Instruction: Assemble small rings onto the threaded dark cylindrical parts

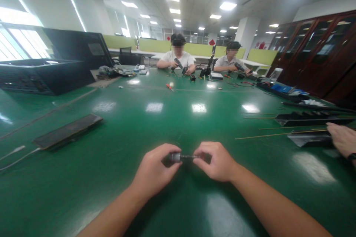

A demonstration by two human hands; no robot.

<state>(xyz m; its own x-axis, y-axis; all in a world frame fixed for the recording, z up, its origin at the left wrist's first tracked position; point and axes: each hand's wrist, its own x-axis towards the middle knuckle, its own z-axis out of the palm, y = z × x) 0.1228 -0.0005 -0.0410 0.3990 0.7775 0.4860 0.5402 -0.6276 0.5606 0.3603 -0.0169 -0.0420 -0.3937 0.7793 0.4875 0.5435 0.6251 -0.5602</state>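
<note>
Held level above the green table (133,189) is a small silvery metal cylinder (175,157) with a thin dark shaft (189,156) pointing to the right. Its exact kind is too small to make out. My left hand (157,166) is closed in a pinch around the cylinder between thumb and fingers. The far end of the shaft sits in the closed fingertips of my right hand (218,161). Fingers cover both ends of the piece, so those ends are partly hidden.
Left, a flat dark slab (69,131) lies beside a white cable (20,163). Thin brass-coloured rods (261,135) and black metal channels (308,118) lie right, near another person's hand (343,139). A screwdriver (169,87) lies farther off. Two people sit opposite, holding power drills (178,63).
</note>
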